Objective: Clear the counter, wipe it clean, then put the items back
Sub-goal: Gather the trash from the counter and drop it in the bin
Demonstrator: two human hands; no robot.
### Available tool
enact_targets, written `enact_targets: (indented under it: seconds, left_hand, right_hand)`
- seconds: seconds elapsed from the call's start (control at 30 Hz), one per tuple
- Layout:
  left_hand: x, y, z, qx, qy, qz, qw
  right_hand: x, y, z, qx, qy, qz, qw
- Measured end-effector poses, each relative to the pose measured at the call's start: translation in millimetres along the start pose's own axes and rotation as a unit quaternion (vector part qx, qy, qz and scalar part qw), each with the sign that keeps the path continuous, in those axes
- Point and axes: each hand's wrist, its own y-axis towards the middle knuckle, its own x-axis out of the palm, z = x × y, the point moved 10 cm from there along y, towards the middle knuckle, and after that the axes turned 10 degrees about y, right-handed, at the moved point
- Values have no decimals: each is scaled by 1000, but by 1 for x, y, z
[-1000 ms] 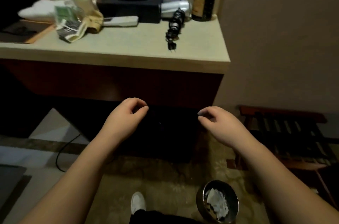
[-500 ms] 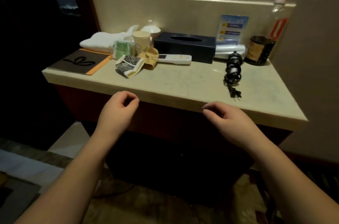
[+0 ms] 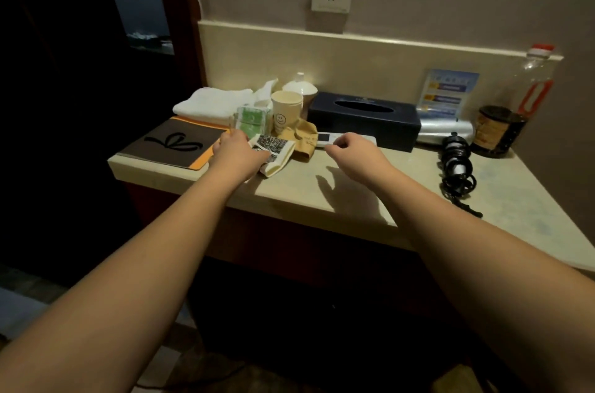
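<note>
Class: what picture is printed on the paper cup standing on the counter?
A small smiley face on the cream paper cup, seen best in the head view.

the left hand [image 3: 236, 153] covers the near corner of the black-and-white patterned packet [image 3: 273, 149], and its fingertips are out of sight. the white remote control [image 3: 325, 139] is partly hidden behind the right hand [image 3: 355, 156]. print on the blue leaflet [image 3: 449, 91] is too small to read.

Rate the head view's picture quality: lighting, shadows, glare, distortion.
Head view: dim, warm light, the left side nearly black; the right hand casts a sharp shadow on the counter; a bright glare spot sits on the white lidded cup; wide-angle bending shows at the counter's edge and both forearms; focus is acceptable.
</note>
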Motion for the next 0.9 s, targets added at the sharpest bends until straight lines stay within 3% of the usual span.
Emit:
enact_targets:
  seconds: [0.23,0.57,0.9]
  left_hand:
    - [14,30,-11,-27,36,-45,998]
    - [12,43,-7,-20,63,-39,997]
    - [24,50,-1,-4,112,-74,991]
  right_hand:
    - [30,51,-9,54,-12,25,998]
    - [52,79,-11,110,-83,47,989]
    - [52,77,-7,156,-39,63,985]
